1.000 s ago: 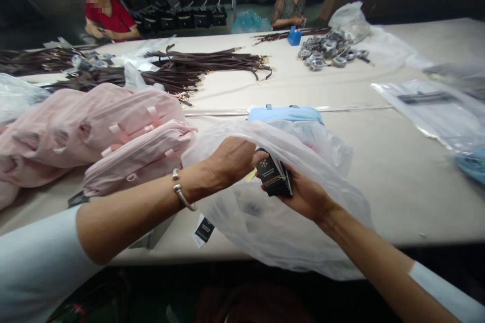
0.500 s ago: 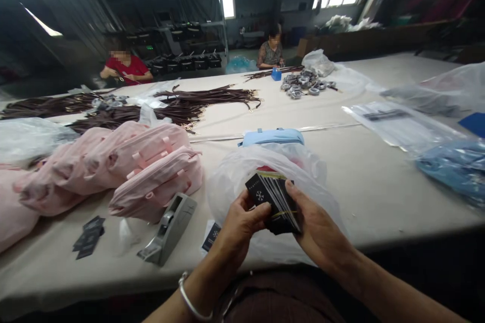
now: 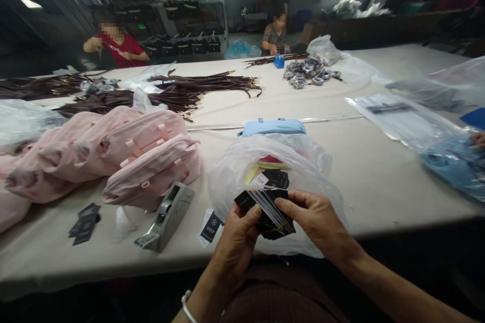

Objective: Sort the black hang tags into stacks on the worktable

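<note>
A fanned stack of black hang tags [image 3: 271, 214] is held between both my hands above the table's near edge. My left hand [image 3: 240, 234] grips its left side, thumb on top. My right hand [image 3: 316, 217] pinches the right side of the same stack. Just beyond lies an open white plastic bag [image 3: 231, 166], with more black tags [image 3: 276, 178] and yellow and red pieces inside it. Left of my left hand, a black tag with a white one [image 3: 211, 227] rests on the table.
A grey tape dispenser [image 3: 166, 219] and loose dark tags [image 3: 86, 223] lie to the left, before a row of pink bags [image 3: 151, 161]. A light blue bag [image 3: 275, 127] sits behind the plastic. Brown straps [image 3: 212, 86] spread farther back. Two people sit opposite; another person's hand [image 3: 479, 140] shows at right.
The stack has come lower and nearer, uncovering the tags in the plastic bag. My right hand's fingers have shifted on the stack. A hand has appeared at the right edge.
</note>
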The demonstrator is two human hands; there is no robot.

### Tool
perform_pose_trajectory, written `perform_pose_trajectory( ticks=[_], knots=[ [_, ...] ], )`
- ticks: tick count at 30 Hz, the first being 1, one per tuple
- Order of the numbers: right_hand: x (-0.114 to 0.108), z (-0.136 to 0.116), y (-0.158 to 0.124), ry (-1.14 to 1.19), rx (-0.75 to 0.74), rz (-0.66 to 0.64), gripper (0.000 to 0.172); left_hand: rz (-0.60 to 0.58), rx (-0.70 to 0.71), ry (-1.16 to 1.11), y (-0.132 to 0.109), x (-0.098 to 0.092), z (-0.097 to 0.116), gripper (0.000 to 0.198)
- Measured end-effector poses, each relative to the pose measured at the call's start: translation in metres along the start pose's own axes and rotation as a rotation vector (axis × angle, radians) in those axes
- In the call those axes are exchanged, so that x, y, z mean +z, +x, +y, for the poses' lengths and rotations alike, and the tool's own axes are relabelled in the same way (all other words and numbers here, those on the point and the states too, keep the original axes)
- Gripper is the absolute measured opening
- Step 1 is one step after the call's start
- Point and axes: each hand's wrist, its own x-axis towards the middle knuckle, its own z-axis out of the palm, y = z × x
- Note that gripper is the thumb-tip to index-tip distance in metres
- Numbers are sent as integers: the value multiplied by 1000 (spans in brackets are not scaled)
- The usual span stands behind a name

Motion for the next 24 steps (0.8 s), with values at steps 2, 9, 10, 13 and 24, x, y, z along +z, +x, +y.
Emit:
perform_pose_trajectory(
  ticks=[2, 9, 10, 13, 24],
  knots=[
    [1, 4, 2, 77, 44, 9, 44, 11, -12, -14, 1, 0, -3, 47],
    [-4, -1, 4, 232, 137, -97, 49, 5, -56, -93, 6, -11, -4, 44],
    [-4, -2, 4, 229, 135, -99, 50, 5, -58, -107, 7, -13, -4, 43],
    [-3, -5, 6, 231, 140, -101, 49, 6, -58, -136, 8, -15, -4, 39],
    [-3, -10, 7, 316, 192, -117, 38, -25, -109, -238, 11, -23, -7, 36]
  ],
)
